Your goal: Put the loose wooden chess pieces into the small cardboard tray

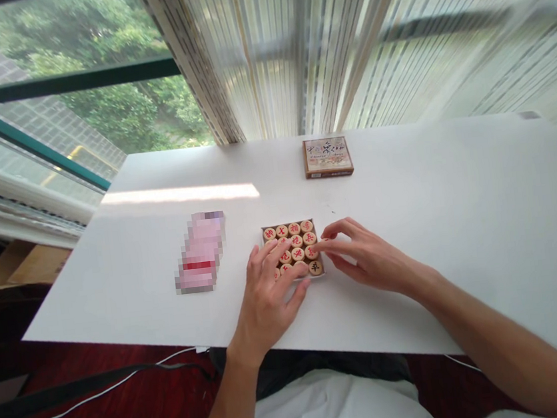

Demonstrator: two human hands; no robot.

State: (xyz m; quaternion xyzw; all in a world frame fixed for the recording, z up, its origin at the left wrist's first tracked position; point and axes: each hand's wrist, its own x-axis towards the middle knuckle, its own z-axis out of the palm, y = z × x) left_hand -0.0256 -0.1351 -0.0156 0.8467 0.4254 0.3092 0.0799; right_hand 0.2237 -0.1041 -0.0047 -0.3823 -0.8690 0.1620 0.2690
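Note:
A small open box of round wooden Chinese chess pieces lies on the white table in front of me. Most visible pieces carry red characters; the one at the near right corner is marked in black. My left hand rests over the box's left and near side with fingers spread, covering several pieces. At the right edge, my right hand has its fingers bent together around what looks like a single Chinese chess piece, largely hidden by the fingertips. One of its fingers reaches over the box's right column.
The white table carries a closed Chinese chess box lid or case at the back. A pixelated pink flat object lies to the left. Beyond the table stand a window and striped curtains. White cables run below.

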